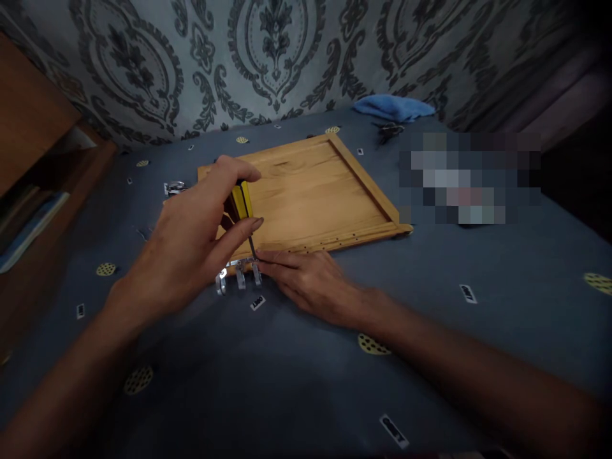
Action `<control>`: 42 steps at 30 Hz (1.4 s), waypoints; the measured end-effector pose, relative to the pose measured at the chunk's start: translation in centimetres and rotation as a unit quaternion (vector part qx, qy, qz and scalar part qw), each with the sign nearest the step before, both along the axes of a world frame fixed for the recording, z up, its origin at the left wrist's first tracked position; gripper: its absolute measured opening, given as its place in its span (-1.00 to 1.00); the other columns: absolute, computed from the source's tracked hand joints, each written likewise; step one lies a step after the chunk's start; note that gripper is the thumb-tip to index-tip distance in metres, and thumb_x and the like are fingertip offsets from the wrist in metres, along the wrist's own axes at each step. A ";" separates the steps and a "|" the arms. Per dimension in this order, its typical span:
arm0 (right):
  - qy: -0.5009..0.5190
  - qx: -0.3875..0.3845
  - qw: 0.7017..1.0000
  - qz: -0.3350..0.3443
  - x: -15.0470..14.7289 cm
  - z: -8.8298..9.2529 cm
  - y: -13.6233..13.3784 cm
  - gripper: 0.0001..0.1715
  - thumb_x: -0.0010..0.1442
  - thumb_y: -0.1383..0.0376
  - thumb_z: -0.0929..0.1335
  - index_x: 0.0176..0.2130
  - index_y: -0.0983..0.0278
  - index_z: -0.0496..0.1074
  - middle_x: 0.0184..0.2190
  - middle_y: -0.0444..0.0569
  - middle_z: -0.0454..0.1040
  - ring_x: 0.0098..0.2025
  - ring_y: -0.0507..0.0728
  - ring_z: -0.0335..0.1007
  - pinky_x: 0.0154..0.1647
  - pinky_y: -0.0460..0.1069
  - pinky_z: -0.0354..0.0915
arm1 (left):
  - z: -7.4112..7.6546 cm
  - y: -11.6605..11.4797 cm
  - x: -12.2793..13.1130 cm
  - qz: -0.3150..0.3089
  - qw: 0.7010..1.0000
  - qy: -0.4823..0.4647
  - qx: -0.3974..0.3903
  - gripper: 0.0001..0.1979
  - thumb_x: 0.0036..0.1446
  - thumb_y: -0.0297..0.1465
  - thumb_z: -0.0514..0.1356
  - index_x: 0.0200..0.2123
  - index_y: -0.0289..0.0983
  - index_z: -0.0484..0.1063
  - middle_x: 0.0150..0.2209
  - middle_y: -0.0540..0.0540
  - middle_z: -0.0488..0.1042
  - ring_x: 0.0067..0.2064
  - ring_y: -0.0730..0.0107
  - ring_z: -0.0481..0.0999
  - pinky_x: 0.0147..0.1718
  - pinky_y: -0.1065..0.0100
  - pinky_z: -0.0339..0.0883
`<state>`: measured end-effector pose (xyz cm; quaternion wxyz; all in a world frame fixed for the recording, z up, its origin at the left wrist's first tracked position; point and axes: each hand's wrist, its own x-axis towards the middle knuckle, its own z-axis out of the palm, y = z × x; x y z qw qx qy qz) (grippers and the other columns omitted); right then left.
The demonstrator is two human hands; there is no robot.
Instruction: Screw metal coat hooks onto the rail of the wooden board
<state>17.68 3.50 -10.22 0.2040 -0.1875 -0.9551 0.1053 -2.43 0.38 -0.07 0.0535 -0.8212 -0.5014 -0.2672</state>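
Note:
A screwdriver (246,203) with a yellow and black handle is gripped in my left hand (186,223), its shaft pointing down at the near edge of a framed wooden panel (306,191). Below the tip, a shiny metal strip with several hooks (241,274) sits along that edge, its hooks jutting toward me. My right hand (318,284) is closed, fingertips pressed together at the right end of the hook strip beside the screwdriver tip. What those fingers pinch is hidden. Small dark holes run along the panel edge to the right.
The panel lies on a blue patterned cloth (306,389). More shiny metal pieces (176,187) lie behind my left hand. A blue cloth (394,107) and a dark object (389,131) are at the back right, near a blurred-out patch. Wooden furniture (38,115) stands left; a patterned wall rises behind.

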 end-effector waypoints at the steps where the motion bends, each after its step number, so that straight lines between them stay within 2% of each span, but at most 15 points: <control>1: -0.001 -0.002 1.000 0.000 0.0 0.0 0.0 -0.57 0.34 0.44 0.28 0.15 0.32 0.46 0.16 0.09 0.49 -0.01 0.23 0.57 -0.15 0.10 0.54 | 0.0 0.0 0.0 -0.002 1.000 0.002 0.000 -0.70 0.27 -0.30 0.15 0.04 -0.24 0.30 -0.11 -0.07 0.43 -0.31 0.43 0.50 -0.34 0.35 0.49; 4: 0.000 -0.012 1.000 0.000 0.1 0.0 0.0 -0.57 0.34 0.44 0.29 0.15 0.30 0.47 0.16 0.10 0.49 0.01 0.23 0.56 -0.11 0.10 0.54 | 0.0 0.0 -0.2 -0.007 1.000 -0.013 -0.024 -0.70 0.26 -0.35 0.12 0.06 -0.21 0.30 -0.13 -0.05 0.43 -0.28 0.40 0.51 -0.33 0.33 0.50; 8: 0.008 -0.011 1.000 -0.001 0.0 -0.1 0.0 -0.59 0.34 0.44 0.29 0.13 0.30 0.49 0.15 0.10 0.49 0.01 0.24 0.56 -0.09 0.11 0.54 | 0.4 -0.3 -0.5 0.000 0.995 -0.067 -0.070 -0.63 0.20 -0.39 0.19 0.09 -0.15 0.30 -0.10 -0.04 0.44 -0.22 0.37 0.51 -0.28 0.33 0.50; 12: 0.005 -0.015 1.000 0.000 0.1 0.0 0.0 -0.58 0.32 0.46 0.30 0.13 0.30 0.48 0.16 0.08 0.49 0.01 0.24 0.57 -0.07 0.11 0.53 | 1.0 -0.6 -0.6 0.020 0.993 -0.091 -0.077 -0.61 0.18 -0.41 0.22 0.08 -0.10 0.32 -0.07 -0.06 0.46 -0.19 0.31 0.50 -0.30 0.31 0.45; 16: 0.003 -0.014 1.000 0.002 0.1 0.1 0.0 -0.59 0.32 0.46 0.31 0.12 0.29 0.49 0.17 0.06 0.48 0.00 0.23 0.57 -0.11 0.10 0.54 | 1.0 -0.5 -0.6 0.016 0.992 -0.095 -0.086 -0.61 0.19 -0.40 0.22 0.08 -0.07 0.30 -0.09 -0.05 0.44 -0.16 0.29 0.51 -0.27 0.29 0.44; 19: 0.004 -0.010 1.000 -0.002 0.1 0.2 0.0 -0.60 0.33 0.45 0.30 0.11 0.29 0.50 0.16 0.05 0.49 -0.01 0.23 0.57 -0.13 0.08 0.54 | 0.7 -0.4 -0.6 0.012 0.995 -0.072 -0.074 -0.60 0.18 -0.40 0.22 0.09 -0.13 0.30 -0.09 -0.06 0.42 -0.15 0.30 0.52 -0.26 0.29 0.44; 24: -0.009 -0.012 1.000 -0.007 0.1 0.1 -0.1 -0.58 0.32 0.45 0.31 0.13 0.26 0.49 0.17 0.05 0.49 0.01 0.21 0.56 -0.11 0.06 0.52 | 0.4 -0.3 -0.5 0.008 0.997 -0.046 -0.054 -0.61 0.17 -0.43 0.23 0.07 -0.18 0.31 -0.11 -0.07 0.41 -0.25 0.39 0.50 -0.36 0.37 0.39; 31: -0.003 -0.018 1.000 -0.006 0.0 0.0 -0.1 -0.58 0.32 0.45 0.30 0.13 0.27 0.49 0.17 0.06 0.48 0.01 0.23 0.56 -0.15 0.08 0.54 | 0.4 -0.3 0.0 -0.005 0.997 -0.035 -0.065 -0.65 0.21 -0.42 0.19 0.06 -0.18 0.31 -0.14 -0.04 0.45 -0.23 0.35 0.56 -0.30 0.33 0.47; 36: 0.000 -0.009 1.000 -0.002 0.1 0.2 -0.1 -0.59 0.33 0.46 0.30 0.12 0.29 0.50 0.16 0.06 0.49 -0.02 0.22 0.58 -0.21 0.05 0.54 | 0.4 -0.2 0.1 -0.014 1.000 -0.001 -0.004 -0.70 0.21 -0.37 0.26 0.00 -0.23 0.34 -0.10 -0.08 0.50 -0.23 0.37 0.53 -0.24 0.33 0.44; 39: -0.002 -0.006 1.000 -0.006 0.0 0.2 0.0 -0.58 0.32 0.45 0.31 0.12 0.27 0.49 0.16 0.05 0.49 -0.01 0.21 0.58 -0.18 0.04 0.53 | 0.4 -0.2 0.1 -0.010 1.000 -0.004 0.008 -0.74 0.21 -0.39 0.24 -0.03 -0.19 0.36 -0.15 -0.04 0.51 -0.24 0.34 0.53 -0.28 0.31 0.42; 42: 0.001 -0.005 1.000 -0.005 0.0 0.1 0.0 -0.59 0.32 0.45 0.31 0.12 0.27 0.49 0.15 0.06 0.50 0.01 0.23 0.57 -0.15 0.06 0.53 | 0.5 -0.3 0.0 0.003 0.999 -0.029 -0.023 -0.71 0.21 -0.39 0.21 0.01 -0.12 0.34 -0.11 -0.02 0.49 -0.30 0.34 0.51 -0.33 0.29 0.41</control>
